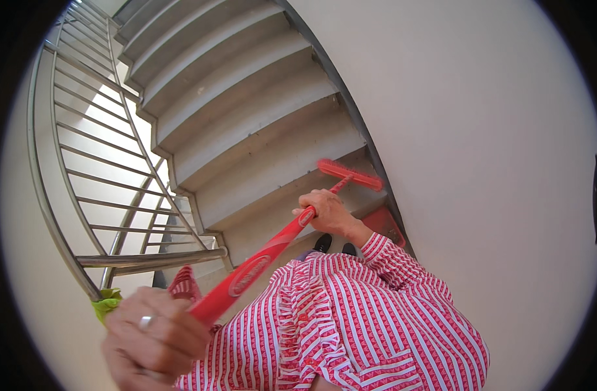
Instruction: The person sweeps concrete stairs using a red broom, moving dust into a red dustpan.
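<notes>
A red long-handled broom (252, 269) slants across the view from lower left to the stairs. My left hand (152, 337), wearing a ring, is closed around the upper end of its handle, close to the camera. Lower on the handle, my right hand (328, 210) grips it not far from the head. The red bristled broom head (350, 175) is over the right end of a lower step, beside the wall; whether it touches the step I cannot tell. Partly behind my right forearm, a red dustpan (384, 225) sits against the wall.
Concrete stairs (259, 141) rise ahead, curving to the upper left. A metal railing (110, 132) borders them on the left, with a green cloth (105, 305) at its lower end. A pale wall (464, 122) runs along the right. My dark shoes (323, 243) show below.
</notes>
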A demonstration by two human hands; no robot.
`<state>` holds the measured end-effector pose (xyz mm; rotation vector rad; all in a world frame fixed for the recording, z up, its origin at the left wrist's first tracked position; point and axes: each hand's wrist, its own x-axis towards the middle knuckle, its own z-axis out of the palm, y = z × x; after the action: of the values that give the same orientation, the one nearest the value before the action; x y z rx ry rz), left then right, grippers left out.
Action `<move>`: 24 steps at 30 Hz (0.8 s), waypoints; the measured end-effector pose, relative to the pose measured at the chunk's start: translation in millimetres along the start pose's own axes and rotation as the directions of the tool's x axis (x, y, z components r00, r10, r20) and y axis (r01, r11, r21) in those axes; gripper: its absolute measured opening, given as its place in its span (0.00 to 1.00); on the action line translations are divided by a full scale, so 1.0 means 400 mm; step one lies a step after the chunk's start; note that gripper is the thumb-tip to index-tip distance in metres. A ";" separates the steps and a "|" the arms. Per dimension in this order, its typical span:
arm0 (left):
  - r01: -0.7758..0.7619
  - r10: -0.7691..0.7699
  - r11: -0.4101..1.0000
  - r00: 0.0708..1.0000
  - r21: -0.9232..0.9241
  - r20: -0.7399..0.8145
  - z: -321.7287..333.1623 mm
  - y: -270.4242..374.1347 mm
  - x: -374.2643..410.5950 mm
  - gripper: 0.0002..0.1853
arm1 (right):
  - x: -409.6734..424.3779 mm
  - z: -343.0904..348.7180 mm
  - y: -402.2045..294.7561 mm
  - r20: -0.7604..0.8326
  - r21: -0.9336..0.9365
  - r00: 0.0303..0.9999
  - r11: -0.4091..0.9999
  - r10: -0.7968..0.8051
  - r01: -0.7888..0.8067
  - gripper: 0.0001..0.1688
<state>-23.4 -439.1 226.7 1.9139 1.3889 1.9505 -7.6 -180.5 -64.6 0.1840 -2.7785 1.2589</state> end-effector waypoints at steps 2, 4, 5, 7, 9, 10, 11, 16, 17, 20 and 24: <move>-0.032 0.027 0.999 0.993 -0.039 -0.118 -0.055 -0.014 -0.037 0.04 | 0.006 -0.012 -0.012 -0.047 0.001 0.999 1.000 -0.025 0.025 0.17; -0.026 0.036 0.999 0.975 0.047 -0.221 -0.060 0.032 -0.052 0.03 | 0.043 -0.001 -0.084 -0.045 0.053 0.991 0.991 -0.124 0.126 0.17; -0.028 0.045 0.997 0.965 0.069 -0.260 -0.060 0.028 -0.060 0.03 | 0.064 0.008 -0.090 -0.068 0.045 0.987 0.988 -0.146 0.149 0.17; -0.051 0.079 0.994 0.942 0.096 -0.325 -0.048 -0.020 -0.073 0.02 | 0.109 0.022 -0.061 -0.141 -0.008 0.976 0.986 -0.164 0.165 0.17; -0.096 0.113 0.993 0.926 0.066 -0.361 -0.024 -0.133 -0.080 0.02 | 0.152 0.010 0.074 -0.249 -0.037 0.959 0.991 -0.134 0.129 0.17; -0.094 0.123 0.991 0.921 0.097 -0.369 -0.002 -0.156 -0.066 0.02 | 0.194 0.008 0.131 -0.293 0.013 0.946 0.988 -0.141 0.151 0.17; -0.089 0.138 0.986 0.915 0.144 -0.380 0.017 -0.168 -0.065 0.02 | 0.206 0.040 0.154 -0.292 0.036 0.946 0.987 -0.139 0.156 0.17; -0.073 0.144 0.981 0.893 0.178 -0.426 0.025 -0.136 -0.071 0.03 | 0.115 0.136 0.109 -0.203 0.059 0.977 0.995 -0.070 0.084 0.16; -0.082 0.123 0.990 0.895 0.113 -0.429 0.009 -0.112 -0.071 0.04 | 0.082 0.117 0.079 -0.178 0.063 0.983 0.996 -0.047 0.059 0.15; -0.021 0.041 0.998 0.911 0.054 -0.410 -0.038 0.016 -0.094 0.07 | 0.020 0.096 -0.007 -0.032 0.103 0.999 0.994 -0.030 0.033 0.12; 0.089 -0.066 0.995 0.930 0.049 -0.362 -0.114 0.100 -0.134 0.12 | 0.025 0.132 -0.080 0.117 0.194 0.982 0.974 -0.146 0.121 0.12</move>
<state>-28.7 -519.4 219.6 1.5466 1.6021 2.3298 -14.4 -241.8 -74.4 0.4753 -2.6957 1.5214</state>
